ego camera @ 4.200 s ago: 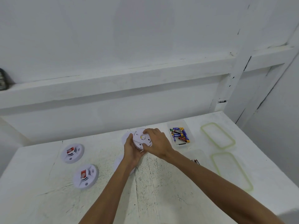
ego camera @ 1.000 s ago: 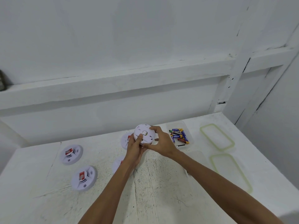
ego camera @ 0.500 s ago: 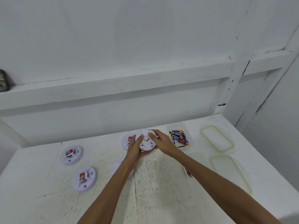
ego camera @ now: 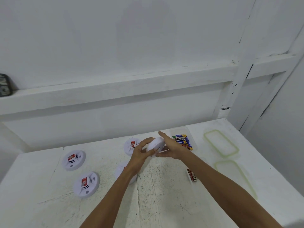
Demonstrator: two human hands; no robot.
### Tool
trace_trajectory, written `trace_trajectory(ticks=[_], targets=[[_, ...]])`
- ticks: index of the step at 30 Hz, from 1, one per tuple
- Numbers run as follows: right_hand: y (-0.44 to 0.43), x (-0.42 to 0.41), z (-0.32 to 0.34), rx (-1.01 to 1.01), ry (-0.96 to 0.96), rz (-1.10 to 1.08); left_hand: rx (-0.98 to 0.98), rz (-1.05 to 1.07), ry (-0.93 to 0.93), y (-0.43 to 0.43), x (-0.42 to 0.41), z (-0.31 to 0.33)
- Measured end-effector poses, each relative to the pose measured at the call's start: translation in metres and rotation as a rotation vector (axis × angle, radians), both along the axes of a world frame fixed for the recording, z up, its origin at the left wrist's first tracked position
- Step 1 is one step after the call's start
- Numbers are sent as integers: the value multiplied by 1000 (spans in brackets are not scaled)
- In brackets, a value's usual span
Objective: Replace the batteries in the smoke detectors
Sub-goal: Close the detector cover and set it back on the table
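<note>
A round white smoke detector is held tilted above the white table, near its back middle. My left hand grips its left edge. My right hand supports it from the right and below, fingers stretched out along it. Another detector with a red sticker lies just behind my left hand. A third is partly hidden under my left forearm. Two more detectors lie at the left. A clear container of colourful batteries stands right of my hands.
Red batteries lie in a clear container beside my right forearm. Two green-rimmed lids lie at the right. A wall ledge runs behind the table, with a dark object at its left end.
The held detector has turned from face-on, with its back showing, to a tilted, edge-on pose. My right hand has opened flat beside it. The red batteries by my right forearm have come into view.
</note>
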State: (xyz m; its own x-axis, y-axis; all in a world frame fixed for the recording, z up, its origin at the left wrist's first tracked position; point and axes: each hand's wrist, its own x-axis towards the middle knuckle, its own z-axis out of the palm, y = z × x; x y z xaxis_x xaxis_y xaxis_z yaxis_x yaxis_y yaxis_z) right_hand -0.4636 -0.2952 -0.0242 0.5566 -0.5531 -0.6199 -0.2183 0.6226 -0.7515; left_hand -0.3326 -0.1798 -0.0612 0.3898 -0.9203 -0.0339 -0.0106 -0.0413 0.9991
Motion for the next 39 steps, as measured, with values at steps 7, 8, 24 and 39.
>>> trace_trajectory(ticks=[7, 8, 24, 39], targets=[[-4, 5, -8, 50, -298, -239, 15, -55, 0, -7, 5, 4], [-4, 6, -6, 29, -301, -248, 32, -27, 38, -9, 4, 6], [-10, 9, -5, -144, -257, -287, 167, 259, 548, -22, -4, 27], [5, 14, 1, -219, -195, -353, 43, 143, 542, -21, -9, 20]])
